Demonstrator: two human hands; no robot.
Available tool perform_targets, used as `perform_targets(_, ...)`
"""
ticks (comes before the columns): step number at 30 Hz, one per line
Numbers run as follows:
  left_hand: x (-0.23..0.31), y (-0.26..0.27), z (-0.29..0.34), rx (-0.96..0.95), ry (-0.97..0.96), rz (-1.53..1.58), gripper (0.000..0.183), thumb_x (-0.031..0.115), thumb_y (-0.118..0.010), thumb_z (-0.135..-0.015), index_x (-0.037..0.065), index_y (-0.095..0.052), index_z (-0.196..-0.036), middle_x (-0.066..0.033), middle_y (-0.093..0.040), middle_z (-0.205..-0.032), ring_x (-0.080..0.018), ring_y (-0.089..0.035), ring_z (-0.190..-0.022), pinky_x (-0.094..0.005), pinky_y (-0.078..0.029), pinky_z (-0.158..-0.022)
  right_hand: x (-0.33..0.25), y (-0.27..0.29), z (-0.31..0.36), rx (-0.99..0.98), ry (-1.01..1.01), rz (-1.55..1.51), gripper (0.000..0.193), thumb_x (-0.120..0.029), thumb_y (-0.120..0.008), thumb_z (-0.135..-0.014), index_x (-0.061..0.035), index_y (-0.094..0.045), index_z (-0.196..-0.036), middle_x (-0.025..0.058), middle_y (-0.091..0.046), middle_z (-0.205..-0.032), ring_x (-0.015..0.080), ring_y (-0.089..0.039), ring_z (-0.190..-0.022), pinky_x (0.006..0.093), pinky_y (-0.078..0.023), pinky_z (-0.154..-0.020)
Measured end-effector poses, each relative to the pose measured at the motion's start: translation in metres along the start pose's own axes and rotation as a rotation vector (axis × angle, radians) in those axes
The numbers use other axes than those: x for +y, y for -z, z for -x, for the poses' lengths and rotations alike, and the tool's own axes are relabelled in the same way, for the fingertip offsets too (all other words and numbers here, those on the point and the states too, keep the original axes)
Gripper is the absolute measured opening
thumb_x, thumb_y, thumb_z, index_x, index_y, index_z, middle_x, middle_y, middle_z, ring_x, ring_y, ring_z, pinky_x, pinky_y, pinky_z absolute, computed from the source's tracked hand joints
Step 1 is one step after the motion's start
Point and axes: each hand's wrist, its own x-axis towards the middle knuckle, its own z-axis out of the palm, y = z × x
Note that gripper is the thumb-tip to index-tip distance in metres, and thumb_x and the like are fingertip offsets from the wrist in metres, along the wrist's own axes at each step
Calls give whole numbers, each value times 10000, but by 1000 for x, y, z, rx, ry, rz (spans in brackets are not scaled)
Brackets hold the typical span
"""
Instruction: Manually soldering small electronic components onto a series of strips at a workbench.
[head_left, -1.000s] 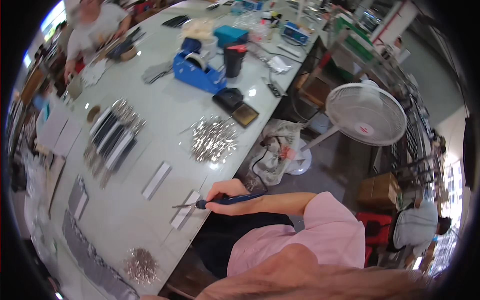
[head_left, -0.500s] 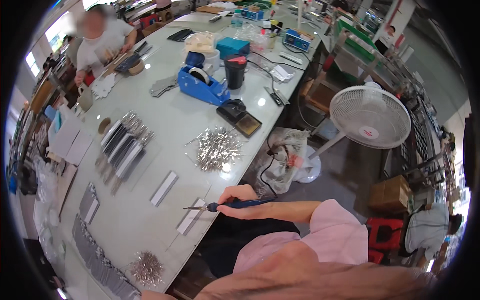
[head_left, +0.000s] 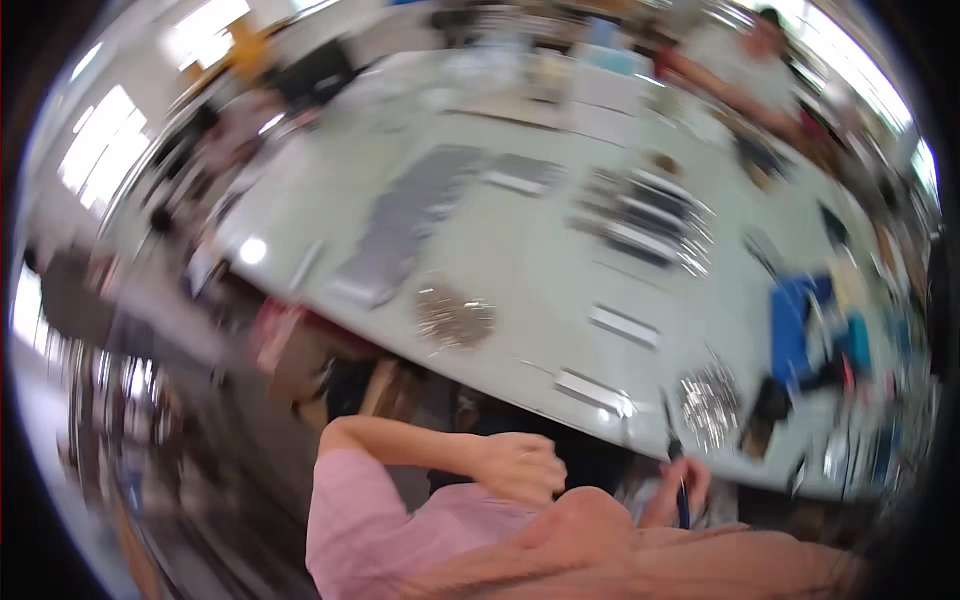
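My right hand [head_left: 680, 490] is closed round the handle of a soldering iron [head_left: 675, 445], its thin tip pointing up past the table's front edge. Bent in front of my body, my left hand [head_left: 520, 466] has its fingers curled; whatever may be inside is hidden. Two pale flat strips, a nearer strip [head_left: 594, 393] and a farther strip [head_left: 625, 326], lie on the table beyond my hands. A heap of short silvery wire pieces [head_left: 710, 406] sits beside the iron's tip. Another thin-wire heap [head_left: 455, 316] lies farther left. Motion blurs the picture.
Grey flat pieces [head_left: 410, 220] form a long row on the white table [head_left: 530, 280]. Dark and white strips with wires [head_left: 650, 218] lie in a bundle. A blue tape dispenser [head_left: 788, 335] stands at right. Across the table sits another person [head_left: 740, 75]; others are at left.
The view has swung left, so the tabletop appears turned and farther right. My left hand has come into view. The soldering iron now points upward, off the nearer strip, still in my right hand.
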Motion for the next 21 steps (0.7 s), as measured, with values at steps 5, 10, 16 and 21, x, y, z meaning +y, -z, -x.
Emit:
perform_targets(5,20,-122,99,-144,987,-135,366,296,-603,-900,76,-540,-1187,-151,-539,-1261,-337,-522,-1157,-469,-412,-948,36,14,-20,-2,27,228,141,-124,-613,-907,13,-583,-925,113,-591,-781,171,-557,-663,308,-486,-609)
perform_targets(10,24,-149,97,-386,1649,-66,671,445,-554,-908,96,-356,-1446,-244,-310,-1497,-417,-360,-1345,-548,-359,-1022,41,-6,-34,-91,58,153,143,-126,-613,-911,13,-584,-925,109,-593,-787,175,-566,-670,306,-499,-609)
perform_targets(16,22,-95,49,-415,914,446,340,338,-599,-902,50,-642,-1077,-182,-637,-1054,-364,-601,-995,-461,-498,-829,32,10,-19,-22,74,151,142,-127,-612,-917,13,-586,-926,103,-597,-796,182,-583,-683,300,-524,-610)
perform_targets(21,10,-51,-8,94,506,-116,444,308,-692,-789,78,-598,-1157,-117,-585,-1203,-336,-562,-1089,-483,-438,-953,-16,-11,-4,120,60,57,90,-68,-602,-904,-6,-580,-965,89,-600,-857,175,-605,-678,287,-532,-634)
